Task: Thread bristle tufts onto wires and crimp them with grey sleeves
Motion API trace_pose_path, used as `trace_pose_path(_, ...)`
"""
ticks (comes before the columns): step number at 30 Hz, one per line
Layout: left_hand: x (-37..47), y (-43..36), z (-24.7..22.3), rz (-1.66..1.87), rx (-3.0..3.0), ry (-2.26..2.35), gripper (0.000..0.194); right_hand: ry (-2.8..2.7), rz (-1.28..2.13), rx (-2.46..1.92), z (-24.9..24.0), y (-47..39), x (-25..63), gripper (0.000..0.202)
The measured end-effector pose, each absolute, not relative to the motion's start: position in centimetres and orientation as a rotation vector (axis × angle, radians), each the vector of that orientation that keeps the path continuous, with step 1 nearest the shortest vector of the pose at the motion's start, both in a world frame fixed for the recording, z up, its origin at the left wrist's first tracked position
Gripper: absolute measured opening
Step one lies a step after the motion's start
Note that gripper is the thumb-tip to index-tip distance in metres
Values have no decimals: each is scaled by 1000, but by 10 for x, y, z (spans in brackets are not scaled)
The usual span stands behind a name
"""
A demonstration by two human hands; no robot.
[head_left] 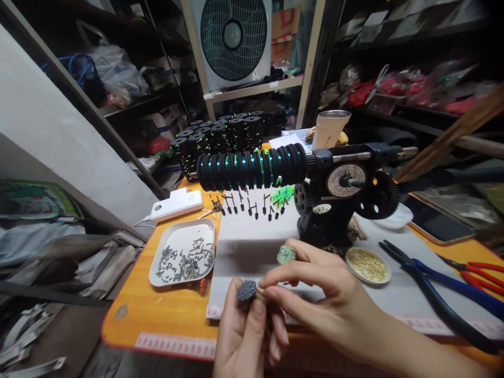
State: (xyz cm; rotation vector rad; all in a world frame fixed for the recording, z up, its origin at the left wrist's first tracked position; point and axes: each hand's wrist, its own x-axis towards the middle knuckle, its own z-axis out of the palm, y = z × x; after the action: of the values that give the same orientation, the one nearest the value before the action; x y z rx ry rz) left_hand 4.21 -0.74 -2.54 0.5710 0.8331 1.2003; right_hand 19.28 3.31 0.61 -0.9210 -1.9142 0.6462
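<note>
My left hand (249, 336) is closed around a tight bundle of thin pieces with dark grey, bristly ends (247, 290). My right hand (323, 283) pinches with thumb and index finger beside that bundle, at the left thumb; what lies in the pinch is too small to make out. A rough, pale green lump (286, 254) shows at a bent finger of my right hand, and I cannot tell how it is held. Above both hands is a black ridged roller (252, 167) wound with shiny blue-green and green line. Several small black pieces (252, 210) hang below it.
Left stands a white tray (151, 275) of small metal bits. On the right are a dish of gold bits (368, 265), blue-handled pliers (433, 291), red-handled pliers (482, 273) and a phone (441, 218). Black spools (220, 136), a cup (331, 128) and a dial mechanism (346, 181) stand behind.
</note>
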Motion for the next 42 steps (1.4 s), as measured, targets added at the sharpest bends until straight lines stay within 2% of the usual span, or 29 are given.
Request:
trace_pose_path(4, 45, -9, -27, 1215, 691, 972, 34, -1867, 656, -841, 7, 32, 191, 13)
trace_pose_path(9, 43, -12, -31, 1320, 727, 1162, 24, -1860, 697, -877, 10, 32, 190, 10)
trace_pose_path(14, 53, -13, -29, 1343, 732, 1211, 26, -1838, 668, -902, 13, 29, 190, 11)
trace_pose_path(18, 59, -11, -26, 1396, 668, 1110, 31, -1844, 683, -876, 14, 28, 191, 11)
trace_pose_path(24, 45, -6, -20, 1516, 646, 891, 26, -1942, 586, -812, 12, 31, 192, 16)
trace_pose_path(31, 47, -8, -28, 1783, 866, 1057, 22, -2044, 585, -846, 14, 29, 188, 17)
trace_pose_path(42, 42, -9, -35, 1652, 788, 1118, 28, -2055, 537, -807, 12, 30, 189, 18)
